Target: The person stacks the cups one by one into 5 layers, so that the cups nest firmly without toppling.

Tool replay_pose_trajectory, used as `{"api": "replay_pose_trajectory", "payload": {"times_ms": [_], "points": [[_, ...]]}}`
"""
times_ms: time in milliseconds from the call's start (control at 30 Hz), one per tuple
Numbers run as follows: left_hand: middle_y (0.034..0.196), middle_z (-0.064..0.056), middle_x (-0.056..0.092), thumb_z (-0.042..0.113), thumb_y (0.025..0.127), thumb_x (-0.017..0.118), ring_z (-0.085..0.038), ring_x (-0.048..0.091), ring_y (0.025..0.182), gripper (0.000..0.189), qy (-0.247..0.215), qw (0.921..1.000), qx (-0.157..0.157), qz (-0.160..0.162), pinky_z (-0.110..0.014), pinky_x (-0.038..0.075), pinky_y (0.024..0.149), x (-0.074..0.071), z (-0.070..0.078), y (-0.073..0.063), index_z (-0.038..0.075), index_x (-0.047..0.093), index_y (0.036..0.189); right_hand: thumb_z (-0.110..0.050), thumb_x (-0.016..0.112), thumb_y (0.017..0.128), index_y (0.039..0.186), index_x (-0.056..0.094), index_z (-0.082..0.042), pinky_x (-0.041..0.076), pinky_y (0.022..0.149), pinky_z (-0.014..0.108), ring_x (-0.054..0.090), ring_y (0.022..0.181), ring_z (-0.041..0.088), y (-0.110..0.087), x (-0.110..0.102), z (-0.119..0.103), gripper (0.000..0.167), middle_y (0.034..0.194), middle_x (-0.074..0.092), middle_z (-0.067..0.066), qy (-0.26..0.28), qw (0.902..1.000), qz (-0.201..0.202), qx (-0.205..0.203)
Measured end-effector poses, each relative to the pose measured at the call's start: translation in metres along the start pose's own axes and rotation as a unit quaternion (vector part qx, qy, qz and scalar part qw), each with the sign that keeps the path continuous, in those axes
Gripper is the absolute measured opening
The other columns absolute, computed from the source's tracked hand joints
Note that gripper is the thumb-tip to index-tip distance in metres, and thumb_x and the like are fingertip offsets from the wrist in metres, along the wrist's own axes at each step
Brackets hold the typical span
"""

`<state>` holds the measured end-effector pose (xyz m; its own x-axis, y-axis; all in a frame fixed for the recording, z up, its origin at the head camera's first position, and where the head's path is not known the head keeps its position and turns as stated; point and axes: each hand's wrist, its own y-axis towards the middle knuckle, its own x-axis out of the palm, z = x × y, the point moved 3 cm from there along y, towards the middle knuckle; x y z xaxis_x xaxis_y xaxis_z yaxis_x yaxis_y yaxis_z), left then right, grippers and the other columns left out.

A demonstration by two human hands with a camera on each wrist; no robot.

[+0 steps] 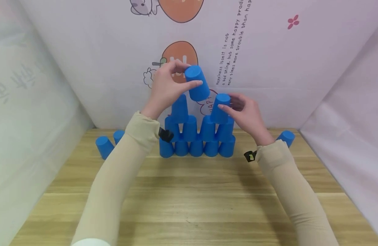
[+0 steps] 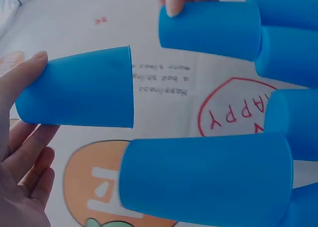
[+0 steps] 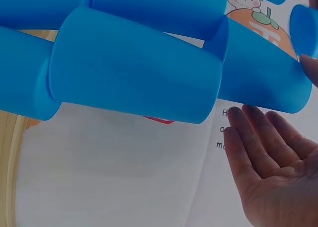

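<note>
My left hand point(image 1: 168, 85) grips an upside-down blue plastic cup point(image 1: 197, 85), thumb in front and fingers behind, tilted slightly in the air above the gap in a cup pyramid's top row. My right hand point(image 1: 245, 111) holds another inverted blue cup point(image 1: 221, 109) at the top row's right end, thumb on one side and fingertips on the other. In the right wrist view that cup point(image 3: 263, 68) lies between the thumb and fairly straight fingers. The top row's left cup point(image 1: 179, 110) stands free, close below my left hand.
Below are a middle row of cups point(image 1: 189, 129) and a bottom row of cups point(image 1: 196, 149) on the wooden table point(image 1: 189, 198). Two loose cups point(image 1: 104, 147) stand at the left, partly behind my left arm; another cup point(image 1: 286, 137) is at the right. A printed cloth backdrop point(image 1: 115, 68) rises behind.
</note>
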<state>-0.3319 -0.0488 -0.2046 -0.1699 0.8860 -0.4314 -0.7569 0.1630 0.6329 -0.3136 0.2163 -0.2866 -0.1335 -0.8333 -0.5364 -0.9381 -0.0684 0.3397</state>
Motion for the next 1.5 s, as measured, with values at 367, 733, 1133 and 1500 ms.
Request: {"api": "replay_pose_trajectory", "payload": {"times_ms": [367,733,1133,1500], "points": [[0.126,0.004,0.064,0.055,0.082,0.081,-0.011,0.055,0.118,0.063,0.071,0.9916,-0.03,-0.104,-0.035,0.046,0.1,0.035,-0.027,-0.011,0.018,0.066,0.131,-0.061,0.071,0.088,0.147,0.053,-0.014,0.048,0.102,0.054,0.06,0.122,0.03,-0.001,0.005,0.005,0.077,0.139,0.061,0.009,-0.003,1.0,-0.004,0.002],[0.113,0.002,0.07,0.056,0.08,0.082,-0.017,0.045,0.118,0.063,0.178,0.9774,0.008,-0.114,-0.038,0.039,0.097,0.044,-0.033,-0.018,0.017,0.073,0.128,-0.061,0.073,0.087,0.147,0.054,-0.016,0.05,0.099,0.054,0.062,0.118,0.03,-0.002,0.008,0.008,0.078,0.136,0.063,0.009,-0.005,1.0,-0.006,0.0],[0.118,0.002,0.07,0.062,0.08,0.078,-0.017,0.046,0.119,0.068,0.212,0.9691,0.003,-0.126,-0.04,0.035,0.104,0.044,-0.035,-0.017,0.019,0.071,0.132,-0.059,0.072,0.088,0.146,0.054,-0.015,0.05,0.1,0.053,0.062,0.119,0.03,-0.003,0.011,0.01,0.075,0.136,0.062,0.009,-0.001,0.9999,-0.013,-0.004],[0.14,0.004,0.062,0.05,0.08,0.086,-0.007,0.047,0.131,0.074,0.058,0.9981,0.017,0.013,-0.031,0.029,0.113,0.01,-0.021,-0.031,0.018,0.062,0.143,-0.061,0.073,0.086,0.148,0.053,-0.017,0.047,0.103,0.053,0.059,0.124,0.029,-0.005,0.009,0.016,0.078,0.139,0.061,0.007,0.007,0.9999,-0.011,-0.001]]}}
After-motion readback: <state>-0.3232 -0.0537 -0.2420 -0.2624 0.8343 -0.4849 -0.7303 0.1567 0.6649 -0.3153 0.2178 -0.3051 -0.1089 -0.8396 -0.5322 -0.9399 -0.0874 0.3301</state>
